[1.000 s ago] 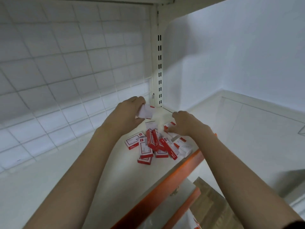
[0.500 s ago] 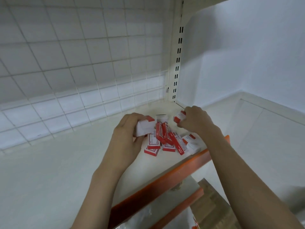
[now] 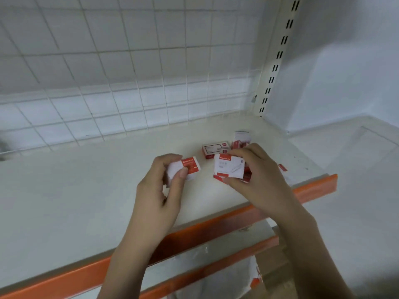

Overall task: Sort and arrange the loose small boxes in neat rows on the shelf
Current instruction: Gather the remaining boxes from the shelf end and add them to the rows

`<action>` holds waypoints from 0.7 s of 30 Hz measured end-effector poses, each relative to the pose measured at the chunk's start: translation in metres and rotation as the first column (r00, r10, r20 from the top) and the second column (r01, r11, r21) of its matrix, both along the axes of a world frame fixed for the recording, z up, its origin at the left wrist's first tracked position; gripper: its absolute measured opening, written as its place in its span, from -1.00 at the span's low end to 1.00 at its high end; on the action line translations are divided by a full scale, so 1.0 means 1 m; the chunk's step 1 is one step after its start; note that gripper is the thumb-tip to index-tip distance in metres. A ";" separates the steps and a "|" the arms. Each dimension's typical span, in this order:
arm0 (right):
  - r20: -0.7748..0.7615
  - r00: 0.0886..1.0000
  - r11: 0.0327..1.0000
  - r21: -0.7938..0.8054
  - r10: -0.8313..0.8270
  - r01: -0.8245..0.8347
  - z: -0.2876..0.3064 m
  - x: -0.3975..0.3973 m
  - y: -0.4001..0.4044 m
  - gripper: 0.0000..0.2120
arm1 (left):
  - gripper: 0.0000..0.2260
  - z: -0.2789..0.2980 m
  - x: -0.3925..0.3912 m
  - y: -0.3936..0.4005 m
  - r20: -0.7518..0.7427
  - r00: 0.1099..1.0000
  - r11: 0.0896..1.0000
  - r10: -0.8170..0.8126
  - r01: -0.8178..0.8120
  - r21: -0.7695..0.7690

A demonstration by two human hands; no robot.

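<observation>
So far no row is laid on the white metal shelf (image 3: 90, 190): one small red-and-white cardboard box (image 3: 186, 168) is pinched by the left hand (image 3: 160, 186), a second red-and-white box (image 3: 229, 167) is pinched by the fingers (image 3: 235, 181) of the right hand (image 3: 259, 180), and the loose pile of red-and-white boxes (image 3: 216, 149) is left unsorted.

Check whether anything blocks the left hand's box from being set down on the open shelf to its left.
Nothing visible does. The left hand holds its box above bare shelf, which shows no objects leftward to the mesh back. The loose pile lies on the other side, by the right hand.
</observation>
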State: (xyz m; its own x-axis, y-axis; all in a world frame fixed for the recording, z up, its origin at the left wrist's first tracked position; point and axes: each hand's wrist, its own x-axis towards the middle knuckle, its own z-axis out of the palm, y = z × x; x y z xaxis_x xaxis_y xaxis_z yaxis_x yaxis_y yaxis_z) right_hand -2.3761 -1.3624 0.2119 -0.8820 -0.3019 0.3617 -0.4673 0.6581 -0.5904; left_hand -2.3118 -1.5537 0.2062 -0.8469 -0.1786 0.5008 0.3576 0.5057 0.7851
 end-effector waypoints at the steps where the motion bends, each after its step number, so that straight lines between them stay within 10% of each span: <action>1: 0.000 1.000 1.000 -0.006 0.009 -0.009 -0.001 0.002 -0.007 -0.60 | -0.87 0.000 0.004 -0.009 0.003 1.000 1.000 0.011 -0.011 -0.009; 21: -0.048 0.989 0.990 -0.012 0.142 -0.142 0.001 0.088 -0.245 -0.62 | -0.74 0.009 0.094 -0.248 -0.042 0.997 0.995 -0.068 0.065 -0.074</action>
State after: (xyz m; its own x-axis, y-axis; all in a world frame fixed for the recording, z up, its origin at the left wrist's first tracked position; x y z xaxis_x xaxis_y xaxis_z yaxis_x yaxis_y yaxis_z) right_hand -2.2877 -1.6076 0.2125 -0.8125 -0.4169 0.4076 -0.5830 0.5742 -0.5749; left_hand -2.2175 -1.8014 0.2150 -0.8322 -0.0846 0.5480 0.4262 0.5346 0.7298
